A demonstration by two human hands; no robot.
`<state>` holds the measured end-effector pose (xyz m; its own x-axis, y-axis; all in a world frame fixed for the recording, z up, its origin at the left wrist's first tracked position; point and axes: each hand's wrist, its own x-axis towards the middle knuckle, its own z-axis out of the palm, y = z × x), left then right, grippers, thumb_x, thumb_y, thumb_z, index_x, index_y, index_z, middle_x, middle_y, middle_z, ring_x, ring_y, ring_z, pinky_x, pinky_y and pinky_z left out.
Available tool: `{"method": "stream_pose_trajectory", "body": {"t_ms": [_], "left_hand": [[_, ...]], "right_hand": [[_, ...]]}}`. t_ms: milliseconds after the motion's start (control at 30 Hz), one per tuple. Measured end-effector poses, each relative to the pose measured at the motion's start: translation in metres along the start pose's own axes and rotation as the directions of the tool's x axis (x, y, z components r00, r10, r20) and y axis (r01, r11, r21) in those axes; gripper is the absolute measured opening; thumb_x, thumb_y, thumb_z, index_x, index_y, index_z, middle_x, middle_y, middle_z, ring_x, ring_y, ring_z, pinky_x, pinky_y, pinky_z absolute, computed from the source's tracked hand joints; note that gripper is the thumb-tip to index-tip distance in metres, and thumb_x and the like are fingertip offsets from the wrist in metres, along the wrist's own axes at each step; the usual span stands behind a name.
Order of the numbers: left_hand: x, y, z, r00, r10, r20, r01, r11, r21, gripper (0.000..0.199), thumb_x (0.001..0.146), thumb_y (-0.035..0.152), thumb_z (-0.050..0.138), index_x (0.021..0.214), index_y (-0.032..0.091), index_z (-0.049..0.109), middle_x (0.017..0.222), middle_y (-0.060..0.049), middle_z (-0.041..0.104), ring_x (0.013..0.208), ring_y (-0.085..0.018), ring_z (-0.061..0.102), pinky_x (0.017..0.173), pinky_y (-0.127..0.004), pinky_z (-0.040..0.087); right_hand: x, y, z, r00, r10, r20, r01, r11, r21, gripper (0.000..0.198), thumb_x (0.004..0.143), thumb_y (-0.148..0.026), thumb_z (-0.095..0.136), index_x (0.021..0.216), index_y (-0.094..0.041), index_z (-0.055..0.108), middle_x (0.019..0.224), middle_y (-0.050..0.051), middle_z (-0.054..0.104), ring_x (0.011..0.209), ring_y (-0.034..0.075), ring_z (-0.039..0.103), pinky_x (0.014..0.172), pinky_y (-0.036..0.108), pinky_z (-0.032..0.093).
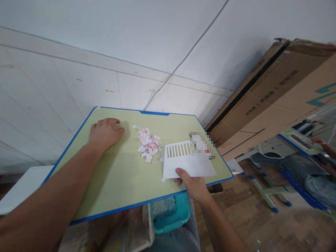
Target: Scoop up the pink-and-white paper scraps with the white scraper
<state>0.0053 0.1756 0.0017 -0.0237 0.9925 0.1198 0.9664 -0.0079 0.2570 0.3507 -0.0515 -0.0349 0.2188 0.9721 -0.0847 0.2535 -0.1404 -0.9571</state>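
My right hand [195, 187] pinches a white sheet [196, 167] by its near edge, thumb on top and fingers beneath; the sheet, cut with a row of slots along its far side, lies over the right half of a pale green desk [118, 175] with a blue rim. In the middle of the desk, just left of the sheet, I have a pile of torn pink and white scraps [149, 143]. My left hand [106, 132] is to the left of the pile, apart from it, holding nothing, fingers loosely curled; I cannot tell whether it touches the desk. Beyond the sheet, at the right, is a pixelated item [201, 143] I cannot identify. A teal bin [183, 218] is below the desk's near edge, a white wall [78, 84] behind, and a tall cardboard box [278, 84] to the right.
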Motion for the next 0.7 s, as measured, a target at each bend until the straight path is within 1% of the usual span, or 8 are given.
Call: {"method": "stream_pose_trajectory", "body": {"t_ms": [100, 200, 300, 433, 500, 600, 700], "left_hand": [[-0.004, 0.005, -0.001, 1.0, 0.013, 0.021, -0.013, 1.0, 0.003, 0.067, 0.116, 0.04, 0.05, 0.169, 0.008, 0.075, 0.186, -0.028, 0.07, 0.175, -0.047, 0.062, 0.149, -0.066, 0.046], [-0.006, 0.009, -0.001, 0.999, 0.033, 0.035, -0.034, 0.999, 0.02, 0.067, 0.117, 0.04, 0.049, 0.169, 0.009, 0.076, 0.186, -0.027, 0.07, 0.176, -0.047, 0.063, 0.149, -0.066, 0.046], [-0.006, 0.011, 0.001, 0.998, 0.055, 0.043, -0.056, 0.998, 0.032, 0.067, 0.117, 0.041, 0.049, 0.169, 0.009, 0.075, 0.186, -0.027, 0.07, 0.176, -0.047, 0.062, 0.149, -0.067, 0.046], [-0.003, 0.008, 0.005, 0.997, 0.075, 0.038, -0.076, 0.996, 0.043, 0.067, 0.118, 0.043, 0.048, 0.168, 0.01, 0.076, 0.185, -0.026, 0.071, 0.176, -0.047, 0.063, 0.148, -0.067, 0.047], [-0.001, 0.006, 0.008, 0.996, 0.074, 0.041, -0.076, 0.996, 0.054, 0.066, 0.118, 0.044, 0.047, 0.168, 0.011, 0.076, 0.185, -0.025, 0.071, 0.176, -0.046, 0.064, 0.148, -0.066, 0.048], [0.001, 0.004, 0.009, 0.997, 0.062, 0.043, -0.065, 0.996, 0.06, 0.066, 0.119, 0.045, 0.047, 0.167, 0.011, 0.076, 0.184, -0.025, 0.072, 0.176, -0.045, 0.064, 0.148, -0.065, 0.048], [0.003, 0.004, 0.009, 0.997, 0.065, 0.043, -0.067, 0.996, 0.051, 0.067, 0.119, 0.045, 0.047, 0.167, 0.009, 0.076, 0.183, -0.026, 0.072, 0.175, -0.047, 0.064, 0.149, -0.066, 0.048]], "right_hand": [[0.001, -0.005, -0.003, 0.998, 0.031, 0.052, -0.028, 0.998, -0.061, 0.058, 0.098, -0.08, 0.082, 0.064, -0.034, 0.077, 0.071, 0.009, 0.083, 0.077, 0.036, 0.085, 0.097, 0.05, 0.075], [0.001, -0.011, -0.009, 0.999, 0.018, 0.045, -0.012, 0.992, -0.122, 0.058, 0.096, -0.083, 0.083, 0.063, -0.035, 0.078, 0.072, 0.01, 0.083, 0.081, 0.037, 0.085, 0.107, 0.054, 0.074], [0.003, -0.014, -0.012, 0.998, -0.016, 0.062, 0.023, 0.993, -0.119, 0.058, 0.097, -0.082, 0.087, 0.065, -0.034, 0.08, 0.073, 0.008, 0.082, 0.081, 0.036, 0.085, 0.112, 0.055, 0.074], [0.005, -0.01, -0.013, 0.993, -0.032, 0.113, 0.044, 0.994, -0.104, 0.062, 0.099, -0.086, 0.085, 0.068, -0.032, 0.082, 0.075, 0.008, 0.084, 0.082, 0.035, 0.084, 0.116, 0.055, 0.072], [0.006, -0.008, -0.014, 0.989, -0.03, 0.144, 0.045, 0.994, -0.099, 0.063, 0.099, -0.086, 0.085, 0.07, -0.031, 0.081, 0.076, 0.008, 0.085, 0.083, 0.034, 0.084, 0.114, 0.054, 0.072], [0.006, -0.008, -0.015, 0.982, -0.012, 0.188, 0.024, 0.998, -0.063, 0.059, 0.098, -0.083, 0.087, 0.073, -0.03, 0.078, 0.077, 0.009, 0.086, 0.083, 0.032, 0.085, 0.103, 0.049, 0.074], [0.005, -0.011, -0.016, 0.978, 0.007, 0.208, -0.002, 1.0, -0.026, 0.053, 0.095, -0.079, 0.09, 0.077, -0.031, 0.076, 0.077, 0.008, 0.086, 0.08, 0.032, 0.085, 0.094, 0.047, 0.075]]}}
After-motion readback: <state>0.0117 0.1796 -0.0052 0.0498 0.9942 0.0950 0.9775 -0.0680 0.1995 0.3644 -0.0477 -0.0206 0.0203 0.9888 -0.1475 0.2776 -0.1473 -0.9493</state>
